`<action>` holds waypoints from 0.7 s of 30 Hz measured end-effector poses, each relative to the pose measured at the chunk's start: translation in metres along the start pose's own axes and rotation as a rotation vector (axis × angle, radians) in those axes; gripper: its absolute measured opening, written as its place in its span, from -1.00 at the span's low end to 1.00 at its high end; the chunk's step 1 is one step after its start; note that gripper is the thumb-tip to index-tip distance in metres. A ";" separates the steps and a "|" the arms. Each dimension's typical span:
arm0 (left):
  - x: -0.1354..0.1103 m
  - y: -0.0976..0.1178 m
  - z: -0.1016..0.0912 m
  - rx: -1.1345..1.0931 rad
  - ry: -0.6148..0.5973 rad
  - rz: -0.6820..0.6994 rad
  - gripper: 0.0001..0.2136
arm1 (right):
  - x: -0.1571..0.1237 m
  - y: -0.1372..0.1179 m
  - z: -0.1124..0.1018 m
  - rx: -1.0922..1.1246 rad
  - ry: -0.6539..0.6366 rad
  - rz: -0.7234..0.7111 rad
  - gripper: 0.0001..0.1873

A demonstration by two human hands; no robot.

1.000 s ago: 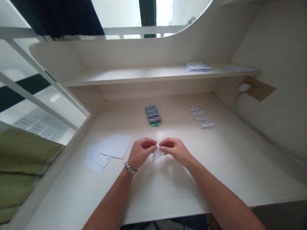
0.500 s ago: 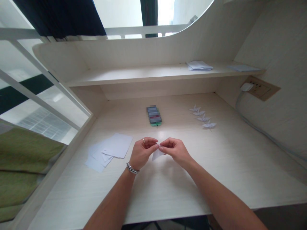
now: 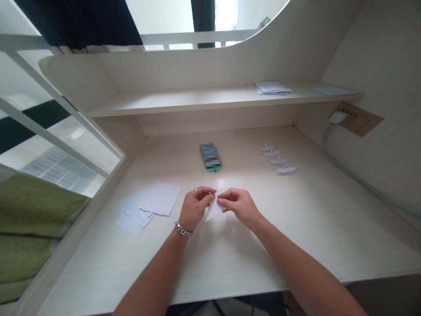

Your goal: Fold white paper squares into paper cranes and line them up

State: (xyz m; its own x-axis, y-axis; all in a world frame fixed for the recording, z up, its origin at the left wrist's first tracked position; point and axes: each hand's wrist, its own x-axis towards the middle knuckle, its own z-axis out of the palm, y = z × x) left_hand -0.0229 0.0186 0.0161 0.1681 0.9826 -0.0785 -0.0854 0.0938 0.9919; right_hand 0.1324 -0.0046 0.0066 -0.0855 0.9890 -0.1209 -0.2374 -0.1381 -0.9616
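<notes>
Between my hands, above the desk, is a small folded white paper (image 3: 213, 211), one pointed corner hanging down toward me. My left hand (image 3: 194, 207), with a ring and a chain bracelet, pinches its upper left edge between thumb and fingers. From the other side, the thumb and fingers of my right hand (image 3: 239, 204) are closed on its right edge. The fingertips of the two hands nearly meet at the top of the paper. Fingers hide part of the folds.
Loose white paper sheets (image 3: 161, 198) lie left of my hands. Several folded paper cranes (image 3: 279, 161) form a row at the back right. A blurred phone-like object (image 3: 211, 157) lies behind my hands. More papers (image 3: 272, 87) rest on the shelf (image 3: 184, 98). A cable (image 3: 358, 182) runs along the right wall.
My fingertips have drawn slightly apart, and more of the folded paper shows between them. Its lower point has shifted a little left. The whole view has moved slightly.
</notes>
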 end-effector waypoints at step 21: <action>-0.001 -0.001 -0.007 -0.101 -0.073 -0.006 -0.74 | -0.003 -0.002 -0.001 -0.062 0.024 -0.081 -0.73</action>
State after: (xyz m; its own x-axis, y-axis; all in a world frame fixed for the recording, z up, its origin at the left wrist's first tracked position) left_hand -0.0296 0.0190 0.0147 0.2392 0.9682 -0.0731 -0.1823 0.1188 0.9760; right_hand 0.1339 -0.0069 0.0089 -0.0450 0.9979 -0.0471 -0.1823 -0.0546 -0.9817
